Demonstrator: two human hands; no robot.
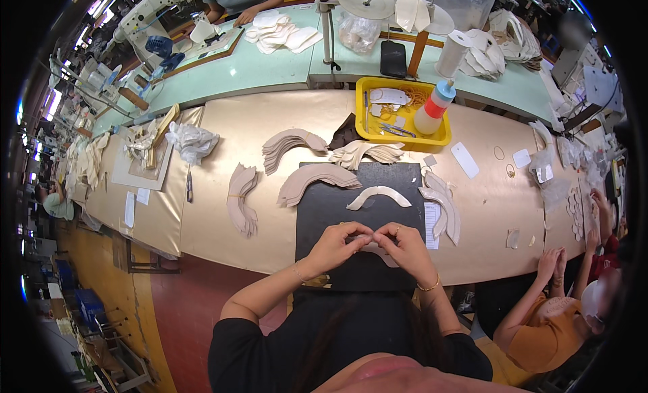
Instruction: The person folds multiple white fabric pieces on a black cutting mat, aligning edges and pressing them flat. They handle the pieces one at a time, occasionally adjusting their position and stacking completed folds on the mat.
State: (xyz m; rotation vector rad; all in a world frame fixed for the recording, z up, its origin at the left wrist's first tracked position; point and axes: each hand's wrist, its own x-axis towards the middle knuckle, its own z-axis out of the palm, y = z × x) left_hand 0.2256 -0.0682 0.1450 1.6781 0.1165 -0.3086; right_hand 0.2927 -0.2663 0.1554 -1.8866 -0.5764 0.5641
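Note:
Both hands meet above the near half of a black mat (320, 221), their fingertips pinched together. Between my left hand (337, 247) and my right hand (409, 251) is a curved pinkish-beige piece (382, 256), partly hidden by the fingers. A single cream arc-shaped piece (379, 195) lies on the mat just beyond them. Fanned pinkish-beige pieces (314, 182) overlap the mat's far left corner. Several glossy cream arcs (443, 209) rest at the mat's right edge, partly over a printed paper slip (430, 232).
Beyond the mat stands a yellow tray (398, 142) holding tools, rubber bands and a glue-like bottle (432, 115). More stacks (290, 147), a cream bundle (366, 153) and a banded bundle (241, 200) lie around. A co-worker in orange (547, 332) sits at the right; another person (244, 3) works across.

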